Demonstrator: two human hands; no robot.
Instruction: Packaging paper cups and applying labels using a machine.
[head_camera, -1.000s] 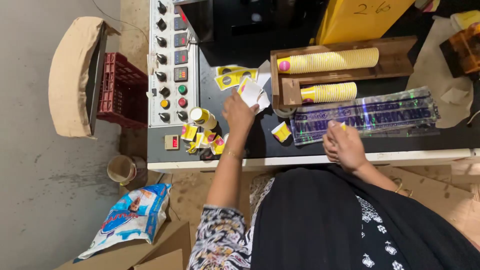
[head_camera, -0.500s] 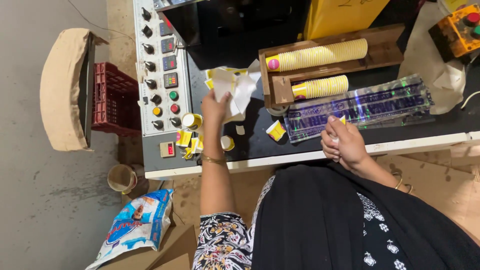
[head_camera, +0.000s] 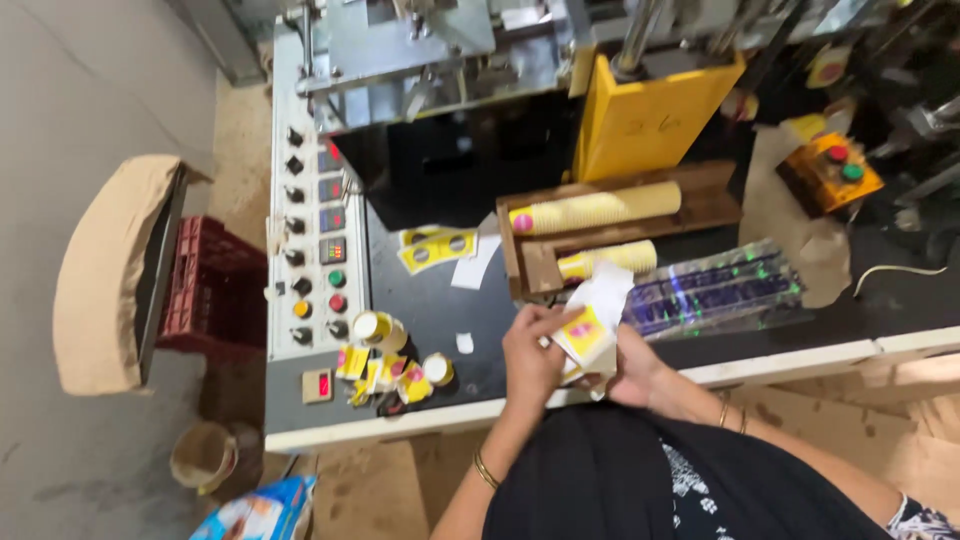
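Low centre of the frame, left hand (head_camera: 530, 355) and right hand (head_camera: 625, 370) pinch a light, floppy paper piece (head_camera: 592, 325) by its edges.

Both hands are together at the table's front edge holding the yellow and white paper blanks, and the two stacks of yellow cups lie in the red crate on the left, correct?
Not quite. The left hand and right hand do hold the paper blanks at the table's front edge, but the head view shows the two cup stacks lying in the wooden tray on the table, not in the red crate.
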